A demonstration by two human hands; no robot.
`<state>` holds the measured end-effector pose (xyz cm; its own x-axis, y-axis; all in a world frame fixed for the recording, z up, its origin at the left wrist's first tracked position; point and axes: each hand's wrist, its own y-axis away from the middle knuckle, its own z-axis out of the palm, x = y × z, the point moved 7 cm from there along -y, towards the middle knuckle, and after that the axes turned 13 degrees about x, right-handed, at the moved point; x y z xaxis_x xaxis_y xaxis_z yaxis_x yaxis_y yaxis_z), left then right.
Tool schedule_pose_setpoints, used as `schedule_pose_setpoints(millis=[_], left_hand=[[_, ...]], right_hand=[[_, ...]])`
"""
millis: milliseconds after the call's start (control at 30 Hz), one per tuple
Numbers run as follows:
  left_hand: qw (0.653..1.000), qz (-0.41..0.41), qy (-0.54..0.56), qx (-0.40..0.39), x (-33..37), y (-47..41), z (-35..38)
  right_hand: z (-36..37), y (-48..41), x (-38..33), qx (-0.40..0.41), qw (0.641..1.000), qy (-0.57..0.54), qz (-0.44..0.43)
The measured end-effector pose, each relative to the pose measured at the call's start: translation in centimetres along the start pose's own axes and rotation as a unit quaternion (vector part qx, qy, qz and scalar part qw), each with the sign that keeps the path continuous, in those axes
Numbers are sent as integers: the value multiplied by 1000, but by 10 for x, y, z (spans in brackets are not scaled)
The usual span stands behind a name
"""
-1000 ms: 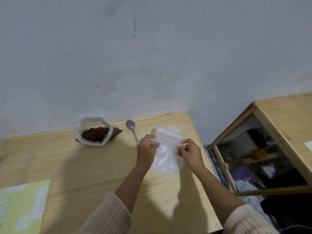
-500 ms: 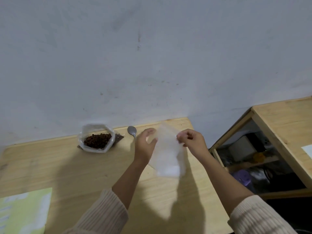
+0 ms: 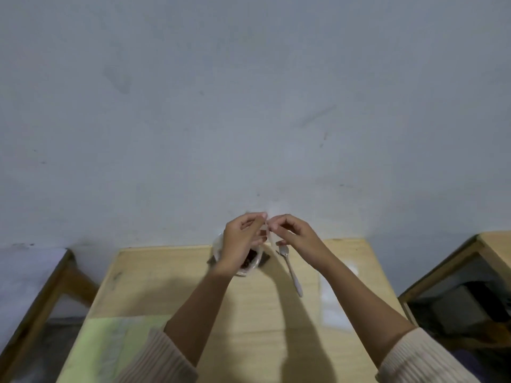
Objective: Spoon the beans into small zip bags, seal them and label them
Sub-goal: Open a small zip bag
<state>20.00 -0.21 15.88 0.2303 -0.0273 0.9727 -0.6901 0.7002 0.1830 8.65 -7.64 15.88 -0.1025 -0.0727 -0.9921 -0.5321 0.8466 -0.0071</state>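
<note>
Both hands are raised over the back of the wooden table (image 3: 171, 288). My left hand (image 3: 242, 239) and my right hand (image 3: 294, 234) pinch the top of a small clear zip bag (image 3: 269, 233), which is seen almost edge-on between them. Behind and below my left hand sits the open plastic bag of brown beans (image 3: 250, 261), mostly hidden. A metal spoon (image 3: 291, 269) lies on the table right of the beans. Clear zip bags (image 3: 336, 302) lie flat further right. A pale green label sheet (image 3: 116, 344) lies at the near left.
A grey wall (image 3: 249, 106) rises right behind the table. A second wooden table (image 3: 495, 247) stands to the right with dark clutter under it. Another wooden frame (image 3: 47, 288) stands at the left.
The view has swung left and upward. Both hands have lifted the zip bag higher and brought it over the beans, with their fingertips now close together at its top.
</note>
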Motion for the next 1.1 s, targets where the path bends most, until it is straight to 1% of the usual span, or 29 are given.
schedule_pose_setpoints(millis=[67,167,300,467,767,933,1100], left_hand=[[1000,-7,-5,6,3,-4,-25],[1000,-15,-17,-3,4,-5,-52],[998,-6,-48,-29,6,-5,-77],[997,12,-63,-34,10,-6,-96],[996,42,-38,-69,14,-9,-99],[995,51,-29,-86,13,-10,-95],[993,71,-45,-88,12,-12,-91]], right_hand=[[25,-3,-4,-14,1000,-3,15],[56,-8,-7,-10,999,-8,41],[88,-10,-8,-43,997,-7,71],[111,-11,-5,-72,992,-30,97],[120,-10,0,-84,991,-40,96],[118,-9,4,-72,992,-42,97],[116,-10,6,-57,993,-41,98]])
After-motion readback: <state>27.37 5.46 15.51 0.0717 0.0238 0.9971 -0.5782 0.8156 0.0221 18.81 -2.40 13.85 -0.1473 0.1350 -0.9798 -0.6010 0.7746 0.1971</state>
